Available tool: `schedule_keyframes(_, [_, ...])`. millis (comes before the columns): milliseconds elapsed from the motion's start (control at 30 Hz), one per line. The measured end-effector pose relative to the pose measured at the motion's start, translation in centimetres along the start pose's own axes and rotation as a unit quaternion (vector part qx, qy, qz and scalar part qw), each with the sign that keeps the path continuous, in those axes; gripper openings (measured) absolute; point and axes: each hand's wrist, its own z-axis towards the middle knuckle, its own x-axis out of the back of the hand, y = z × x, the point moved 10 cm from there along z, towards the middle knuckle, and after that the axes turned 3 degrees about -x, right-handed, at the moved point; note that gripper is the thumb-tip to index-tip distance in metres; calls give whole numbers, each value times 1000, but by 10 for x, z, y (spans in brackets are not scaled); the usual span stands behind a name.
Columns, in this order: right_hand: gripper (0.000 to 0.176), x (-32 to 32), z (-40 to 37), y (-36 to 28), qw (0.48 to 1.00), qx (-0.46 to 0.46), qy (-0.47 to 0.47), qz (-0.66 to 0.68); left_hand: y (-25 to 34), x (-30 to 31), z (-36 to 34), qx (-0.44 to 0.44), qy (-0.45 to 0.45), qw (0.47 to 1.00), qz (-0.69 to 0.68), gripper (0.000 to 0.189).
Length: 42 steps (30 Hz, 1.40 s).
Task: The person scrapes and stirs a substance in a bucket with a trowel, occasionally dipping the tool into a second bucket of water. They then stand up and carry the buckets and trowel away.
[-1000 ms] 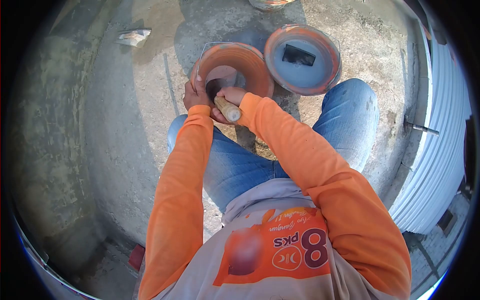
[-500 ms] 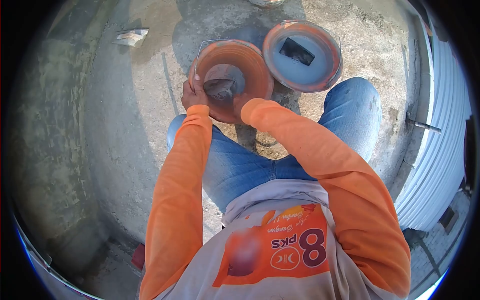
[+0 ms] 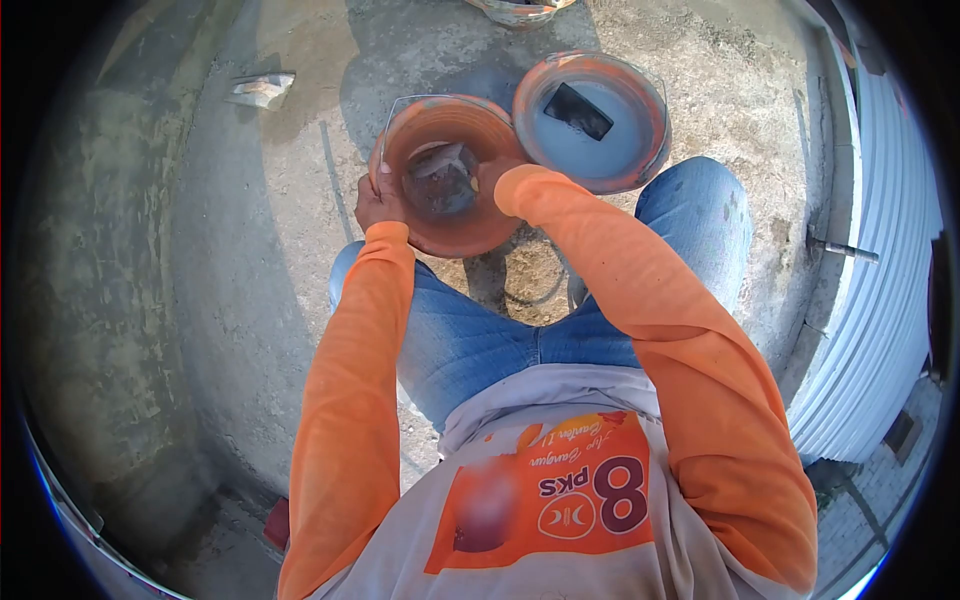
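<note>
An orange bucket (image 3: 425,242) with a thin wire handle stands between my knees, its mouth facing me. My left hand (image 3: 378,203) grips its left rim, thumb over the inside edge. Reaching in over the right side, my right hand (image 3: 492,180) is closed at what looks like a trowel, whose flat grey blade (image 3: 440,168) points left inside the bucket. The handle is hidden in my fingers. Grey material (image 3: 450,200) lies at the bottom.
A second orange bucket (image 3: 658,120) at the right holds cloudy grey liquid with a black rectangular block (image 3: 578,110) in it. Another container (image 3: 520,12) stands at the far edge. A pale crumpled piece (image 3: 262,90) lies left on the concrete. A metal rod (image 3: 845,249) juts from the right.
My right hand has moved up and inward along the bucket's right side, and the blade has turned, its face now catching light. My left hand keeps its hold on the rim.
</note>
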Motion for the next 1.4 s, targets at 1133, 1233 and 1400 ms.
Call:
schedule_keyframes(1133, [38, -19, -12, -14, 997, 65, -12, -40, 4, 5, -11, 18, 14, 1000, 7, 45])
schedule_keyframes(1233, [41, 1, -11, -11, 998, 57, 11, 15, 10, 6, -11, 21, 5, 1000, 18, 44])
schedule_keyframes(1400, [44, -13, -7, -9, 999, 28, 24, 36, 7, 8, -12, 31, 16, 999, 9, 44])
